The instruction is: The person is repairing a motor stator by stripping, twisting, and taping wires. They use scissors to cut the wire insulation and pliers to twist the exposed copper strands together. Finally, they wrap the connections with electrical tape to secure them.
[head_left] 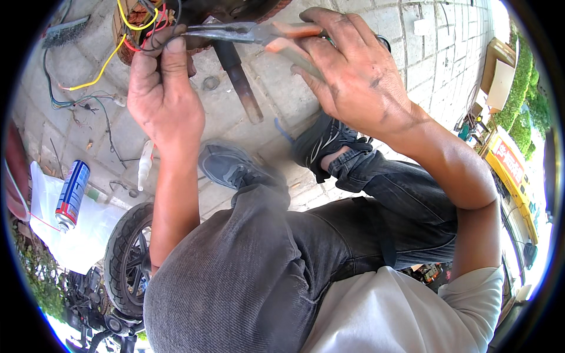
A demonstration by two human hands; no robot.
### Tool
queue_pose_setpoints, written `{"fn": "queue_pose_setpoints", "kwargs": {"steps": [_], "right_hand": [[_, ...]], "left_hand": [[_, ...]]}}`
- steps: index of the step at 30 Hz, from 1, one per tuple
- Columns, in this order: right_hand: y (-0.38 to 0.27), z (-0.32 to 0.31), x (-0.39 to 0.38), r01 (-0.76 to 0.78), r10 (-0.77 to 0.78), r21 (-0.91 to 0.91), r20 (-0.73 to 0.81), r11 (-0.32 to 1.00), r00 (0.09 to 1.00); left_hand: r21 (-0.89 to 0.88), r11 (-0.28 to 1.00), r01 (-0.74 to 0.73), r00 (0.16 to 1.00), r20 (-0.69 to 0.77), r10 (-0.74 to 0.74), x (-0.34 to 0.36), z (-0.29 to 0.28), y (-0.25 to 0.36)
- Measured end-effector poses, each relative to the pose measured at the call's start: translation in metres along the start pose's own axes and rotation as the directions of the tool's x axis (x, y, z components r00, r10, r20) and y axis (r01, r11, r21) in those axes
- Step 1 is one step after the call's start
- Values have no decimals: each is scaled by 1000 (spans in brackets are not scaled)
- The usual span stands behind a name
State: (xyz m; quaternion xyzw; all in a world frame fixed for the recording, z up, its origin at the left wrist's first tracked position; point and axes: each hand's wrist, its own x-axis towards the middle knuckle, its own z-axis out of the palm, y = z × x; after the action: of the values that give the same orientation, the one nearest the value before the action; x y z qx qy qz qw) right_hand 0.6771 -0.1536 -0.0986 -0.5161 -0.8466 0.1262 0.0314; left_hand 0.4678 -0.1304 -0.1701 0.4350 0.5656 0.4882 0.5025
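My left hand (pixel 162 109) is closed at the upper left, thumb and forefinger pinching a thin black wire (pixel 180 13) among a bundle. A yellow wire (pixel 109 69) and a red wire (pixel 162 22) run beside these fingers. My right hand (pixel 365 73) is wrapped around the orange-and-grey handles of long-nose pliers (pixel 238 33). The plier jaws point left, their tips right at my left fingertips. Whether the jaws bite on the wire is too small to tell. Behind them is a dark round wheel-like part (pixel 235 10) with a metal shaft (pixel 241 85) sticking out.
A blue spray can (pixel 72 194) lies on a white plastic bag (pixel 88 235) at left, near a small white tube (pixel 145 165). A brush (pixel 66 32) and loose cables (pixel 73 103) lie on the paving. A motorcycle wheel (pixel 126 259) stands lower left; a metal nut (pixel 210 83) lies near the shaft.
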Motion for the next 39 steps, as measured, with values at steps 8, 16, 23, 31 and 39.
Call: {"fn": "queue_pose_setpoints", "kwargs": {"steps": [8,16,23,31,39], "right_hand": [[-4,-4,3,-4,-2,-62,-88,998,996],[-1,-7,9,39,-41,-38,-44,999,998],[-5,-12,13,-9,7,70,29,998,1000],[-5,-7,7,41,-48,-85,-85,996,995],[-9,1,4,-89,75,104,130,991,989]], "left_hand": [[-2,1000,5,1000,-11,-5,0,0,1],[33,999,4,1000,20,-4,0,-2,1],[-13,1000,-4,1000,-1,3,0,-1,-2],[-37,999,12,1000,0,-12,0,0,1],[-13,1000,6,1000,21,-6,2,-2,0]]}}
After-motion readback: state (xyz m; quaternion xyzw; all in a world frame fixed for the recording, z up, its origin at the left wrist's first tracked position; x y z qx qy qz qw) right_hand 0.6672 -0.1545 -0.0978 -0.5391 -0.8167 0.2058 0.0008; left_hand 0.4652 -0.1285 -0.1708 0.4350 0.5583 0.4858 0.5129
